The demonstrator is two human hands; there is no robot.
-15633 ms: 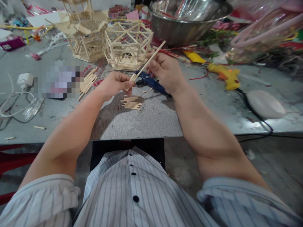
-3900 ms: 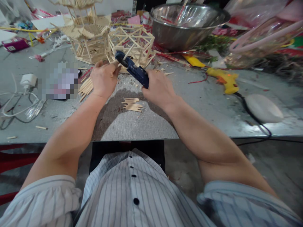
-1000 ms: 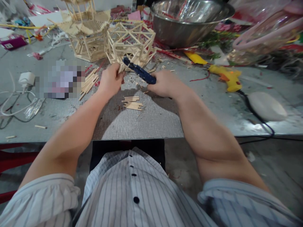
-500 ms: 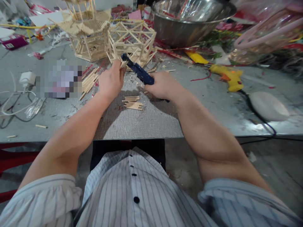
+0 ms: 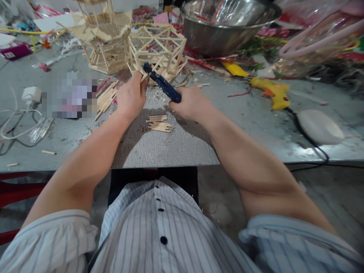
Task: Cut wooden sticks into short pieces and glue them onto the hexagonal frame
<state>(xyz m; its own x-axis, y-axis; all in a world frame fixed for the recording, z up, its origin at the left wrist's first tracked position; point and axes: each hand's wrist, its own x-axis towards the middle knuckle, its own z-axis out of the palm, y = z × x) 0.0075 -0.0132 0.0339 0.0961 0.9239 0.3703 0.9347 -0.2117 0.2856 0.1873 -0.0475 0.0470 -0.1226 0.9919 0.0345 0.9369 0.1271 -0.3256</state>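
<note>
- Right hand (image 5: 190, 104): grip was closed round navy pliers (image 5: 164, 85).
- Left hand (image 5: 131, 94): grip pinched a pale stick (image 5: 145, 77) — just beside the pliers' head.
- Short sticks (image 5: 159, 125): lay on the desk (image 5: 250, 125), nearer its edge.
- Stick frame (image 5: 170, 48): stood behind the pliers.

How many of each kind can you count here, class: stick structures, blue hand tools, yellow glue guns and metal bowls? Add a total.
Stick structures: 2 (one tiered, one an open frame)
Blue hand tool: 1 (in the right hand)
Yellow glue gun: 1
Metal bowl: 1
Total: 5
</note>
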